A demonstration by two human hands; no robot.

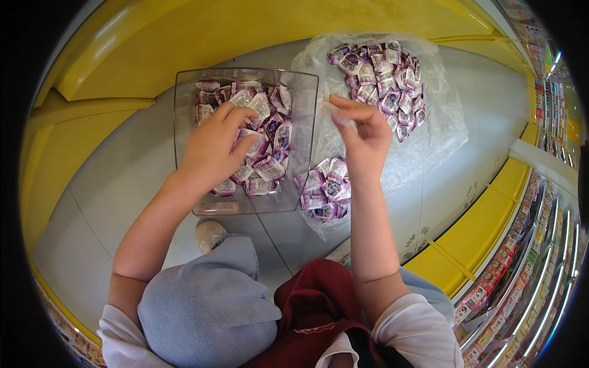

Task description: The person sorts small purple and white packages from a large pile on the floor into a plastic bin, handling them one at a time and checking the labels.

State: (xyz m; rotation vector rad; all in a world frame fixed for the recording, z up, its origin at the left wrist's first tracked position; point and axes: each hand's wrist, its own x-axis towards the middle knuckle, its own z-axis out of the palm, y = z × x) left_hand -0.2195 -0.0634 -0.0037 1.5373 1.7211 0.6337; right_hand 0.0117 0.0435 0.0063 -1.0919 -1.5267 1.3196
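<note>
A clear grey plastic bin stands on the floor, holding many small purple-and-white wrapped snack packets. My left hand reaches into it, fingers bent and thumb apart, resting over the packets. No packet is plainly gripped there. My right hand hovers to the right of the bin, above a spread clear plastic bag. Its thumb and forefinger point left, blurred, and whether they pinch a bit of film is unclear. On the bag lie a large pile of the same packets and a smaller pile.
Yellow shelf bases curve along the far and left sides. To the right, a yellow ledge runs below stocked shelves with price tags. My shoe and bent knee are close to the bin's near edge on the tiled floor.
</note>
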